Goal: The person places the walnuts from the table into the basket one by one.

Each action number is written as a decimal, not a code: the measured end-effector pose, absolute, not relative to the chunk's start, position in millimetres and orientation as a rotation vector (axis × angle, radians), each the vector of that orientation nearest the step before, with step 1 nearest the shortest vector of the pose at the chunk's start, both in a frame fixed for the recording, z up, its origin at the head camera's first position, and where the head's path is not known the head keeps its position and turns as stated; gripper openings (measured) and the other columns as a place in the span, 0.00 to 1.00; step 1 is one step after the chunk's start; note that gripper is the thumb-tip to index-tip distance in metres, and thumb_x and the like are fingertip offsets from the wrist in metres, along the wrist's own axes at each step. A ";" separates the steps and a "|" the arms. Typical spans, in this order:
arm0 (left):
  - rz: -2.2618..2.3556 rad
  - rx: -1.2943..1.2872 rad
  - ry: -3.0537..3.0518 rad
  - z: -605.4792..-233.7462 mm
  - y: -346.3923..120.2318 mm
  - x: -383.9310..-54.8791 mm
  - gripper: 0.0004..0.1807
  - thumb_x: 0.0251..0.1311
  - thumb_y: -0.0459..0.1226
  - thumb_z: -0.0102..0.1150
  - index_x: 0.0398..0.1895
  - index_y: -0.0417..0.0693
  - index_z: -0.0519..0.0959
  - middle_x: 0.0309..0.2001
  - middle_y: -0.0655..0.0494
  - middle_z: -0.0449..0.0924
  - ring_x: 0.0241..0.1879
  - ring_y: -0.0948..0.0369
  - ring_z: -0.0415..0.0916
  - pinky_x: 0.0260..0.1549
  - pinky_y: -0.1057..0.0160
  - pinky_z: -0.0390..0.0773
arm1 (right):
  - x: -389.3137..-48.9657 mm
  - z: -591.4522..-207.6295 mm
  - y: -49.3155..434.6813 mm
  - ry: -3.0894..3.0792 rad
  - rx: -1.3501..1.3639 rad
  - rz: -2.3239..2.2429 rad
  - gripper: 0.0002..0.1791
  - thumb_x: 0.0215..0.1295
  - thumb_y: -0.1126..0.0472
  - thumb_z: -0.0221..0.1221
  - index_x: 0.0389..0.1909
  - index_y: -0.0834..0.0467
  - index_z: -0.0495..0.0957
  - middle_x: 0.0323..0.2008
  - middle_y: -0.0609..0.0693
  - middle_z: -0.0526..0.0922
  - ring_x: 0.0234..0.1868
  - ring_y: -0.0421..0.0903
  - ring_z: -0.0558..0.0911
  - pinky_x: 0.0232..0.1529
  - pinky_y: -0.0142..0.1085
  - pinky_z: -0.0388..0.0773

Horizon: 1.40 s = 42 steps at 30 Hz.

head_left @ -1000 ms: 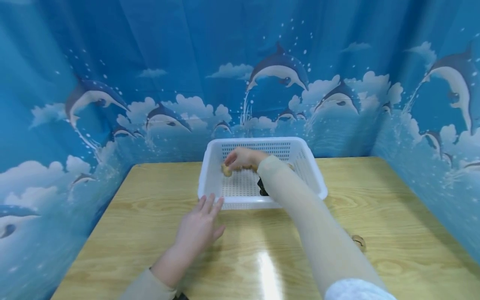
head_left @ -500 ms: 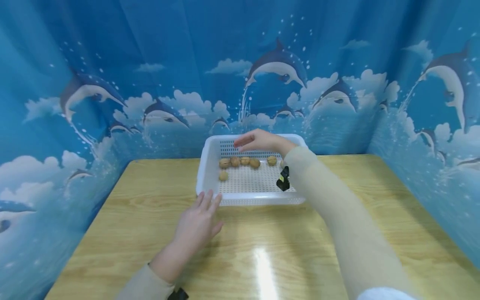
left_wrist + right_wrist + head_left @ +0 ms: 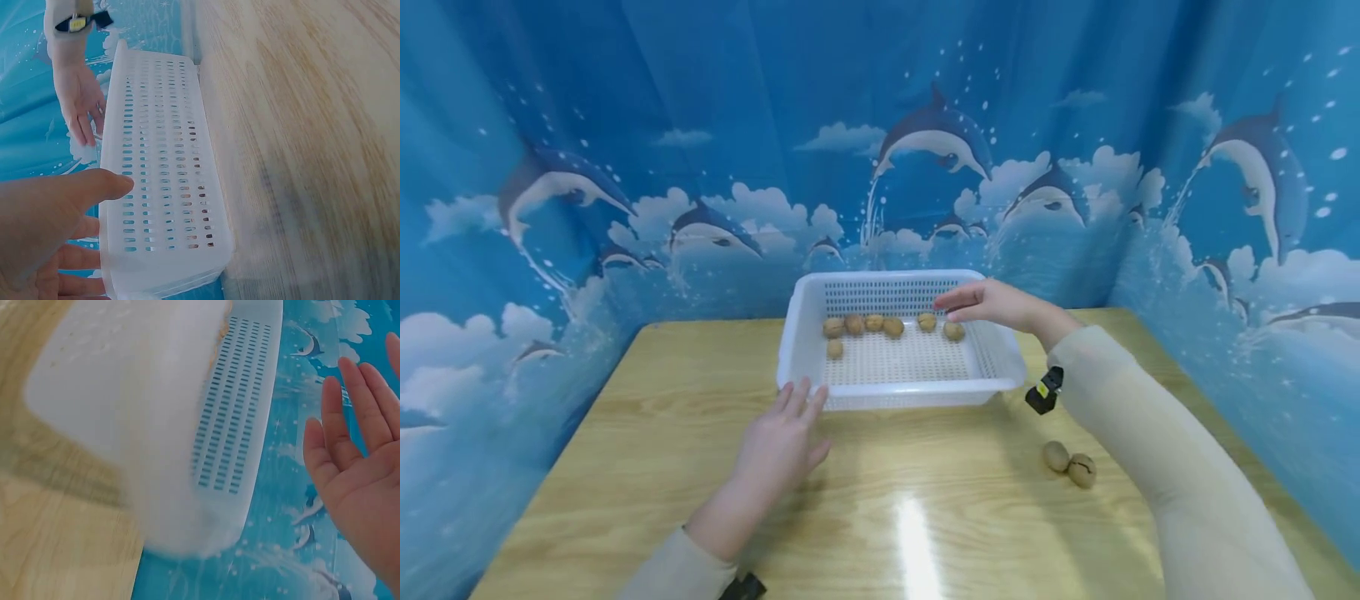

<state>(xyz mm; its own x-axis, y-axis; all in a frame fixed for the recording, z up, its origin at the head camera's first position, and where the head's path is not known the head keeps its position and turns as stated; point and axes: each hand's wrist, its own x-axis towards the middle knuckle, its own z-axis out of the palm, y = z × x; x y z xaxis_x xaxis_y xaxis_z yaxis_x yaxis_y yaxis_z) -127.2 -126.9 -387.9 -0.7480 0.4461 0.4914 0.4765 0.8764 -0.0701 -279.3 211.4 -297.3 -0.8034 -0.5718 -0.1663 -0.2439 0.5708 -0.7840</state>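
A white perforated plastic basket [image 3: 880, 389] stands toward the back of the table, with several walnuts [image 3: 892, 327] on its floor, mostly along the far wall. My left hand [image 3: 778, 446] has its fingertips at the basket's near left rim; in the left wrist view, the thumb and fingers of that left hand [image 3: 56, 219] lie along the rim. Over the basket's right end is my right hand [image 3: 1000, 304], holding nothing. The right wrist view shows this right hand [image 3: 369, 444] palm visible, fingers extended. Two more walnuts [image 3: 1070, 465] lie on the table, below my right wrist.
The wooden table [image 3: 700, 367] runs up to a blue curtain [image 3: 737, 100] printed with dolphins, which hangs behind it and along both sides. A black wrist camera [image 3: 1045, 390] sticks out under my right wrist.
My right hand has let go of a walnut at the basket's left side, lifted and moved right. The two walnuts on the table now show fully. My left hand stays at the rim.
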 end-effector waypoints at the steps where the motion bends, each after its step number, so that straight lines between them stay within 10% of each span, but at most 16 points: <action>1: -0.083 -0.673 -2.536 -388.5 -126.5 -127.6 0.41 0.38 0.51 0.74 0.57 0.42 0.74 0.55 0.37 0.73 0.51 0.42 0.73 0.36 0.49 0.82 | -274.2 -298.3 217.7 2.419 -0.636 -1.115 0.32 0.61 0.47 0.60 0.63 0.56 0.68 0.61 0.51 0.72 0.63 0.51 0.68 0.62 0.51 0.65; 11: -0.100 -0.668 -2.516 -388.3 -119.4 -130.5 0.41 0.38 0.51 0.73 0.58 0.42 0.74 0.56 0.37 0.73 0.52 0.41 0.73 0.34 0.49 0.82 | -213.3 -321.6 290.9 2.516 -0.484 -1.345 0.28 0.65 0.52 0.57 0.63 0.60 0.67 0.61 0.58 0.70 0.62 0.57 0.68 0.61 0.56 0.64; 18: -0.088 -0.689 -2.501 -394.4 -120.6 -126.5 0.40 0.38 0.51 0.73 0.57 0.41 0.74 0.55 0.36 0.73 0.51 0.40 0.73 0.33 0.49 0.83 | -166.6 -356.0 332.4 2.546 -0.420 -1.336 0.27 0.67 0.54 0.54 0.63 0.62 0.66 0.61 0.59 0.70 0.57 0.43 0.74 0.56 0.41 0.73; 24: -0.083 -0.692 -2.466 -396.7 -123.6 -127.5 0.42 0.37 0.49 0.75 0.58 0.40 0.74 0.56 0.36 0.72 0.53 0.39 0.71 0.33 0.49 0.82 | -147.0 -381.8 348.7 2.563 -0.357 -1.242 0.26 0.67 0.55 0.54 0.63 0.62 0.66 0.60 0.59 0.71 0.59 0.58 0.70 0.52 0.33 0.75; 42: -0.087 -0.684 -2.476 -400.4 -128.1 -126.7 0.42 0.38 0.49 0.73 0.59 0.40 0.72 0.57 0.36 0.71 0.54 0.39 0.70 0.40 0.48 0.80 | -133.7 -410.1 343.5 2.589 -0.455 -0.980 0.32 0.60 0.52 0.61 0.61 0.66 0.68 0.58 0.63 0.72 0.59 0.65 0.68 0.53 0.56 0.72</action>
<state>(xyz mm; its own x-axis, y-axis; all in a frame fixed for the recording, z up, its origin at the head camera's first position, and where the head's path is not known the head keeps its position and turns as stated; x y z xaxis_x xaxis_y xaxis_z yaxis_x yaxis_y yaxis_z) -126.7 -128.1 -400.4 -0.7109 0.4535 0.5376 0.4900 0.8677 -0.0840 -133.7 343.5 -410.1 -0.8929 -0.4062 -0.1941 -0.1758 0.7115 -0.6803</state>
